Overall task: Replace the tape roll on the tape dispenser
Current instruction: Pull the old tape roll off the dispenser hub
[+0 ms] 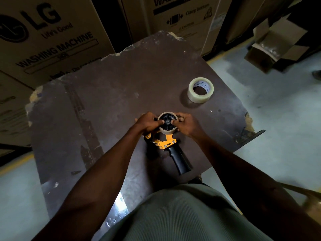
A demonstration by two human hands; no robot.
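A yellow and black tape dispenser (171,145) lies on a dark worn board (112,87), its black handle pointing toward me. On its black hub sits a thin, nearly used-up tape roll (167,130). My left hand (147,122) grips this roll from the left, thumb on the hub. My right hand (186,123) holds it from the right, thumb also on the hub. A full clear tape roll (200,90) lies flat on the board, far right of my hands, untouched.
Large cardboard washing-machine boxes (52,40) stand behind the board. A smaller opened carton (276,47) sits on the grey floor (278,110) at the upper right. The board's edges are chipped and ragged.
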